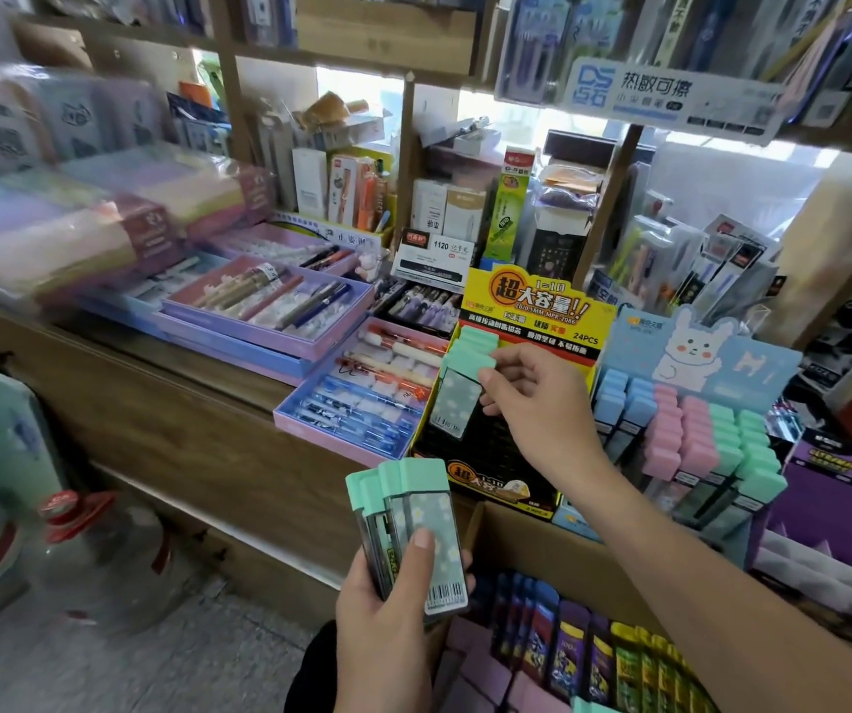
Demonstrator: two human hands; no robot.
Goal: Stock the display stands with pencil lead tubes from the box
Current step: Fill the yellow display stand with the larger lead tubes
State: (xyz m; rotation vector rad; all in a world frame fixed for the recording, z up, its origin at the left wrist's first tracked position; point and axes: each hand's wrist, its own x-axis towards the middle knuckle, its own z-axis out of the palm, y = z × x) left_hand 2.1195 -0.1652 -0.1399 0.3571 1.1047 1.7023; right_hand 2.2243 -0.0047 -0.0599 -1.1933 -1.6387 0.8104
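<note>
Pencil lead tube (457, 398), mint-capped, is pinched near its cap by the fingertips of your right hand (532, 398). It is poised at the left column of the yellow-and-black display stand (532, 311), just below two tubes already seated there. Your left hand (388, 609) grips a fanned stack of spare tubes (413, 512) beside the cardboard box (542, 537) (more stock shows inside). The risk, as I judge it, is that the loose fan slips from your grip, or the tube goes in tilted and knocks its neighbours.

Head camera (wide-angle) looks forward and down, close over display stands (532, 306).
</note>
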